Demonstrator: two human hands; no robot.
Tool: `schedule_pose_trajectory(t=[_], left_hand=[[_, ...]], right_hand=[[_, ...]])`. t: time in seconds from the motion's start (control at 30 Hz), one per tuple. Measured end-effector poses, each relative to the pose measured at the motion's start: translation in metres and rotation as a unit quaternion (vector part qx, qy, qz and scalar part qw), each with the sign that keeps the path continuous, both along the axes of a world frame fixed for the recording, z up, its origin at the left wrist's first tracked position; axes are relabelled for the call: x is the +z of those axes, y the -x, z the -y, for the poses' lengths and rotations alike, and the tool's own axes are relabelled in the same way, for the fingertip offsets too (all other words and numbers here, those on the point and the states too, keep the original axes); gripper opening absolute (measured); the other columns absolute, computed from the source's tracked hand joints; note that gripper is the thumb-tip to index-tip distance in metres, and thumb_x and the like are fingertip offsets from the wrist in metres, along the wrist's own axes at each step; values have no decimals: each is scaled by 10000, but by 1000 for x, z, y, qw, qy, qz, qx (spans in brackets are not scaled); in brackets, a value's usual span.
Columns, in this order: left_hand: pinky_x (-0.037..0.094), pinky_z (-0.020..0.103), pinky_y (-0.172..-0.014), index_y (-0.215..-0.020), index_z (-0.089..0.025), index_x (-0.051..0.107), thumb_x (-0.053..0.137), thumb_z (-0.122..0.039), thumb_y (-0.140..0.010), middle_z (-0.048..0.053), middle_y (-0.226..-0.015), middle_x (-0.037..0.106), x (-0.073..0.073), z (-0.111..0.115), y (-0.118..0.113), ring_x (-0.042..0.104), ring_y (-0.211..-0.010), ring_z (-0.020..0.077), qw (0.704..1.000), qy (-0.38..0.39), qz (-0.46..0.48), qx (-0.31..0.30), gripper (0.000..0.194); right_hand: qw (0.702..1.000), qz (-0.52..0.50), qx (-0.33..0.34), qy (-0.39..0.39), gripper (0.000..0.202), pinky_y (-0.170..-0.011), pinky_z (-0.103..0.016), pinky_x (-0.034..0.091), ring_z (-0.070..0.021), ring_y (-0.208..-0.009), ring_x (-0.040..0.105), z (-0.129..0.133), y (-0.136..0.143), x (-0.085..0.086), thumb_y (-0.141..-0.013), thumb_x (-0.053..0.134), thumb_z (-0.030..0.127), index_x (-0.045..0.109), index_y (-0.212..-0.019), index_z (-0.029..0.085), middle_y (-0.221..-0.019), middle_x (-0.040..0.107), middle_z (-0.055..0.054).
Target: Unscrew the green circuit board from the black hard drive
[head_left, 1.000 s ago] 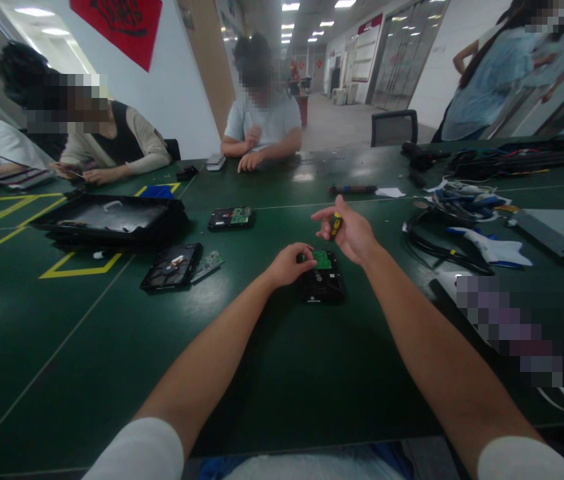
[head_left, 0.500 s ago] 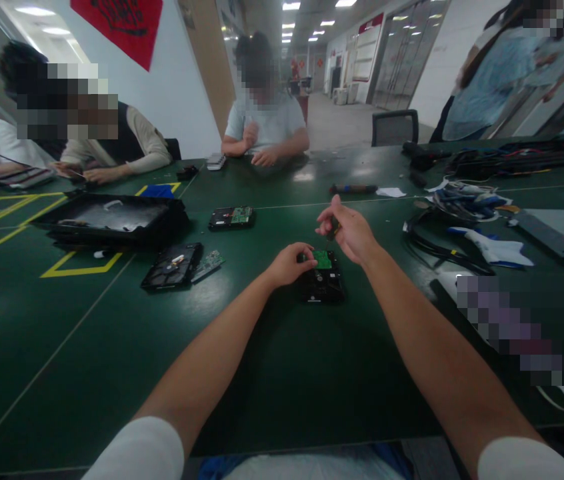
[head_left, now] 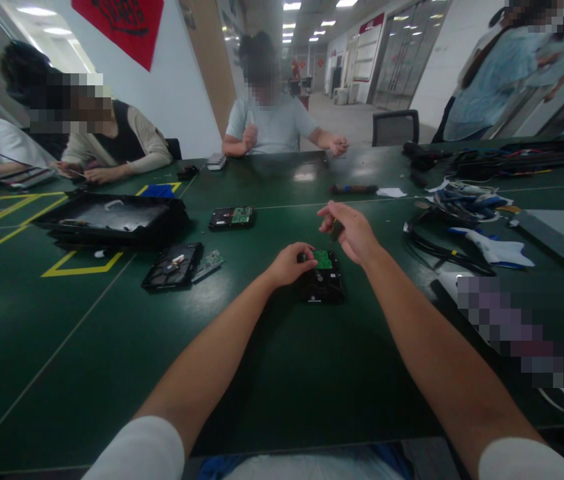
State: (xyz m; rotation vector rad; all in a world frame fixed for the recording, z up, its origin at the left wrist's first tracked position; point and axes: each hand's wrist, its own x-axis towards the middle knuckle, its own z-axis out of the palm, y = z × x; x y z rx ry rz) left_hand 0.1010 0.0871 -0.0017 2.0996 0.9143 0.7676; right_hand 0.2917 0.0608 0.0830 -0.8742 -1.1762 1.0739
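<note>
A black hard drive (head_left: 323,287) with a green circuit board (head_left: 324,260) on its upper face lies flat on the table before me. My left hand (head_left: 293,264) rests at its far left corner, thumb on the board's edge and fingers curled round the drive's side. Above the drive's far right side, my right hand (head_left: 351,230) is closed round a small dark, yellowish handle, which looks like a screwdriver (head_left: 336,230). Its tip is hidden or too thin to make out.
Left of me lie another opened drive (head_left: 172,267), a loose circuit board (head_left: 208,265) and black trays (head_left: 112,220). A further hard drive (head_left: 232,218) is ahead. Cables (head_left: 467,200), a grey metal box (head_left: 562,230) and a glove (head_left: 499,250) lie right. Several people are around the table.
My right hand has dropped slightly and turned a little, still round the handle. My left hand and the drive stay put. The person opposite has stretched one arm out toward my right.
</note>
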Motion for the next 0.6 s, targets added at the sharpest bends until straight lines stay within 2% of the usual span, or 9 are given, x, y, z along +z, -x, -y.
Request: schedule_pose_trajectory(t=[0.17, 0.3, 0.37, 0.5, 0.6], left_hand=[[461, 469, -1126, -897, -214, 686, 754, -309, -889, 92, -1317, 713, -1, -1, 0, 656, -1202, 266, 1000, -1, 8, -3, 118], [454, 470, -1143, -895, -215, 685, 757, -292, -882, 92, -1318, 713, -1, -1, 0, 653, -1220, 264, 1000, 4, 9, -5, 106], [457, 470, -1142, -892, -215, 685, 757, -288, -879, 90, -1317, 714, 0, -1, -1, 653, -1225, 266, 1000, 6, 7, -2, 104], [467, 469, -1130, -892, -216, 685, 761, -299, -880, 87, -1312, 717, 1, 0, 0, 660, -1208, 269, 1000, 5, 1, 1, 113], [465, 468, -1132, -893, -219, 687, 762, -302, -882, 84, -1305, 721, 0, 0, 0, 660, -1200, 271, 1000, 2, 1, 2, 112]], right_hand=[[1000, 3, 21, 8, 622, -767, -342, 543, -136, -576, 530, 2, 3, 3, -836, 628, 852, 741, -752, 246, -574, 493, 34], [1000, 6, 9, 25, 716, -719, -338, 524, -142, -565, 522, -1, 1, 2, -842, 507, 922, 752, -768, 253, -576, 518, 19], [1000, 13, 1, 21, 667, -705, -320, 510, -141, -598, 552, -2, -1, 1, -844, 565, 886, 770, -805, 253, -617, 563, 14], [999, 29, -17, 12, 451, -691, -283, 487, -136, -687, 597, -3, -2, 0, -801, 792, 704, 792, -886, 262, -725, 644, 15], [1000, 27, -15, 7, 395, -706, -280, 496, -136, -708, 605, -1, 0, 0, -806, 819, 647, 794, -862, 257, -754, 662, 10]])
